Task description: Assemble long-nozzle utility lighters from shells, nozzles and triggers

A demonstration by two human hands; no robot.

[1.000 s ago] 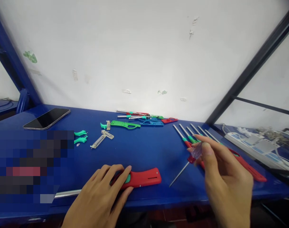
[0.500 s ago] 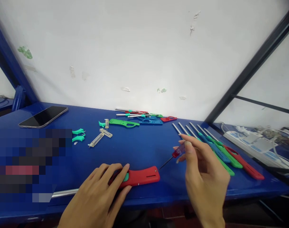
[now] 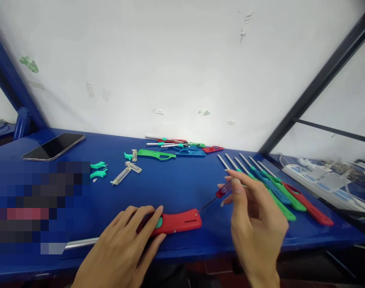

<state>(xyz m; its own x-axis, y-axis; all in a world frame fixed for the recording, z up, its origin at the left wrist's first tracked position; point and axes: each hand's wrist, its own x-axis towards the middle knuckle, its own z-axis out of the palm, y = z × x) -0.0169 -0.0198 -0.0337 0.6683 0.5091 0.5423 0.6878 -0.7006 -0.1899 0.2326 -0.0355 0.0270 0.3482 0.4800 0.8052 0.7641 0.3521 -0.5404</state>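
A red long-nozzle lighter (image 3: 182, 223) lies along the front of the blue table, its metal tube (image 3: 82, 243) pointing left. My left hand (image 3: 122, 244) grips it around the green trigger (image 3: 159, 223) and presses it to the table, hiding part of its body. Between the thumb and fingers of my right hand (image 3: 257, 224), a screwdriver (image 3: 224, 190) with a see-through red handle slants down to the left. Its tip is at the small screw spot near the lighter's right end; whether it touches I cannot tell.
Behind my right hand several lighters (image 3: 308, 204) lie in a row. At the back are a green handle shell (image 3: 156, 155), blue and red shells, and metal tubes. Clear fuel tanks (image 3: 121, 176), green triggers (image 3: 98, 173) and a phone (image 3: 54, 147) lie left. A power strip (image 3: 323, 180) is at right.
My right hand has moved slightly left, bringing the screwdriver tip from beyond the lighter's right end onto its screw spot. My left hand stays on the lighter.
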